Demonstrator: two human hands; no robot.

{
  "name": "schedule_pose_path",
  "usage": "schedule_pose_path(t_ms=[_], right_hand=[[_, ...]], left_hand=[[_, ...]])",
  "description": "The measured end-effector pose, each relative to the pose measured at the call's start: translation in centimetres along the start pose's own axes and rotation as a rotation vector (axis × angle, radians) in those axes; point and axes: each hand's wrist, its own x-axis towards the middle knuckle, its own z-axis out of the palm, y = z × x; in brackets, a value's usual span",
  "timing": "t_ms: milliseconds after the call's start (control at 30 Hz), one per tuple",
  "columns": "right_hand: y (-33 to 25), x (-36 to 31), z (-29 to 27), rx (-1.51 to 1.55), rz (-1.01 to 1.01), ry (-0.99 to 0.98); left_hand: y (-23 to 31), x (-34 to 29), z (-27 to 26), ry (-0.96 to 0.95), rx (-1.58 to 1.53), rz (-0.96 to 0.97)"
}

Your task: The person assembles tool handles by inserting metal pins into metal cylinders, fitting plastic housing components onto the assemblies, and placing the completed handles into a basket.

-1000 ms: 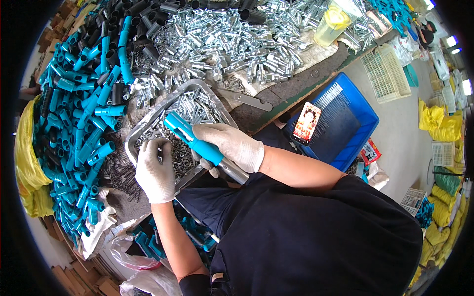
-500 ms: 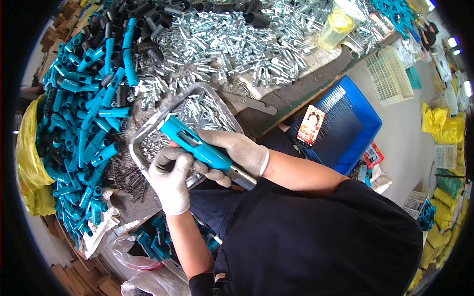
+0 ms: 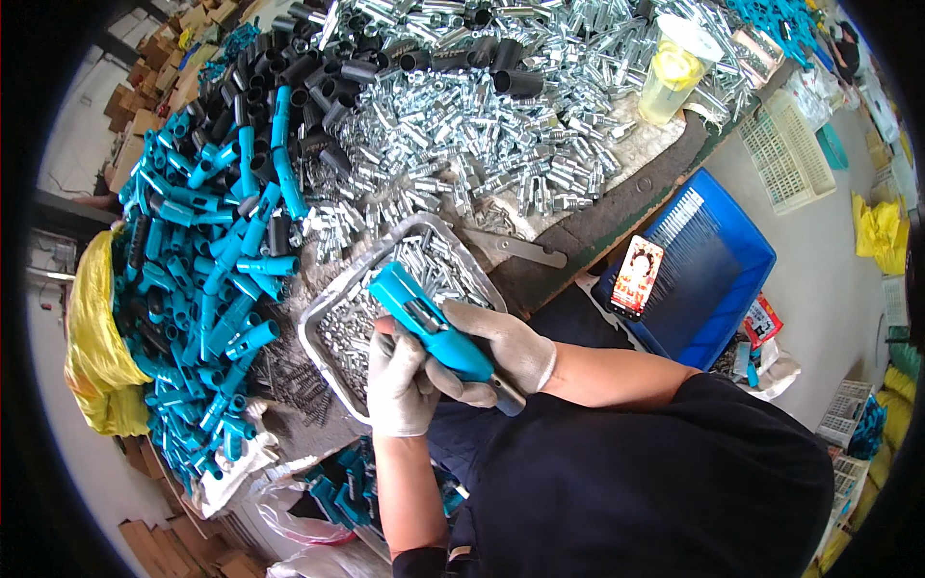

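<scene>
**Left hand off the tray's contents and up to the teal tube**

My whole view had swung slightly, so the bench (image 3: 602,222) and its heaps sat further right and lower than a second earlier. A mound of silver fittings (image 3: 501,125) spread across the upper middle of the frame, with a pile of loose teal tubes (image 3: 217,289) at the left. I had a blue bin (image 3: 747,292) at the right, a phone (image 3: 636,279) overlapping its left edge. Near the centre, a metal tray (image 3: 306,337) held small loose hardware.

The change that mattered was the left hand (image 3: 400,395): a second before, it hovered over that hardware, apart from the work; now it was up against the held teal tube (image 3: 453,352), at its slotted end. I judged that attention had passed from the tray to the part itself.

The tube lay at a slant in the middle of the frame, above the tray's lower right side. The right hand (image 3: 511,347) had its fingers clamped around it; the left fingers were curled in close, but I couldn't tell whether they pinched anything. The steel end (image 3: 509,395) looked shorter than earlier, probably from tilt.
</scene>
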Motion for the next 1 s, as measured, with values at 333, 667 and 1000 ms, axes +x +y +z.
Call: schedule_pose_path(t_ms=[333,667,1000], right_hand=[[-4.0,-1.7,-0.6,-0.254,-0.424,0.349],[-8.8,-3.8,-4.3,0.042,-0.779,0.448],[-6.3,-3.8,-8.0,-0.392,-0.783,0.613]], left_hand=[[0.8,3.7,5.7,-0.023,0.674,0.248],[-0.7,8.0,11.8,-0.464,0.973,-0.430],[-0.5,24.1,15.8,-0.326,2.032,1.180]])
